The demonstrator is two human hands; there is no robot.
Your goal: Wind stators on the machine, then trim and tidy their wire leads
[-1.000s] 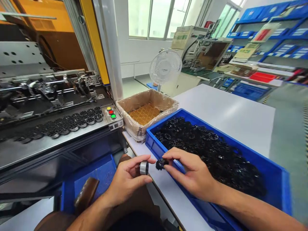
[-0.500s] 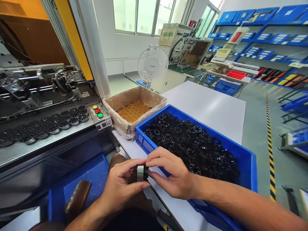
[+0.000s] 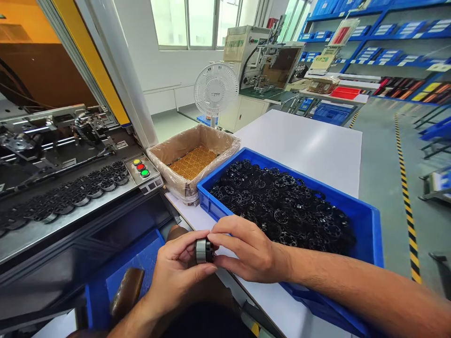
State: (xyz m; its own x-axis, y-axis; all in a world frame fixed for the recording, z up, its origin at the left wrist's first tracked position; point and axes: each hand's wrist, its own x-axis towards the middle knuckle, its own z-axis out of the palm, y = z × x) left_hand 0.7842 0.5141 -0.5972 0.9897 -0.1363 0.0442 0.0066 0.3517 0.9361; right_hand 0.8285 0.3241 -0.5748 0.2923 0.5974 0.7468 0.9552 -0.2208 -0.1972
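Between both hands is a short round part with a grey metal band [image 3: 202,251] and a black toothed plastic side facing right. My left hand [image 3: 176,265] is closed around the band, thumb below and fingers above. The fingertips of my right hand [image 3: 244,249] pinch the black side of the same part; whether they hold a separate piece there is hidden. Just beyond my right hand, a blue crate [image 3: 376,230] holds a heap of black plastic discs [image 3: 278,202]. Rows of similar black rings with metal bands [image 3: 93,188] stand on the machine's ledge at left.
A plastic-lined box [image 3: 183,185] with amber honeycomb-like sheet stands behind the crate on the white table [image 3: 317,141]. A control box [image 3: 144,173] with yellow, red and green buttons sits at the machine's edge. Behind are a white fan [image 3: 215,91] and blue shelves [image 3: 359,42].
The camera view has turned and shifted slightly. Both hands keep their grip on the round part, which appears slightly turned, with my right fingers still against its black side.
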